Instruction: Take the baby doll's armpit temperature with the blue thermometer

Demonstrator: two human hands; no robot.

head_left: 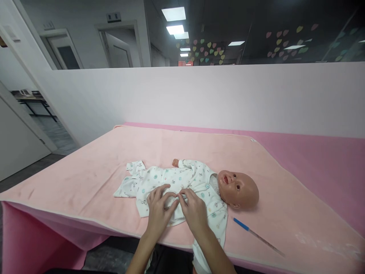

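Observation:
A baby doll (238, 189) lies on its back on a pink blanket (85, 179), head to the right. It wears a white patterned onesie (171, 177). My left hand (158, 207) and my right hand (194, 209) rest side by side on the onesie's front near the belly. The fingertips of both hands pinch the fabric where they meet. One doll hand (175, 163) sticks out of the far sleeve.
A thin stick with a blue end (256, 236) lies on the blanket right of my hands. A white partition wall (199, 95) stands behind the table. The table's near edge runs just under my wrists; floor and doorways lie to the left.

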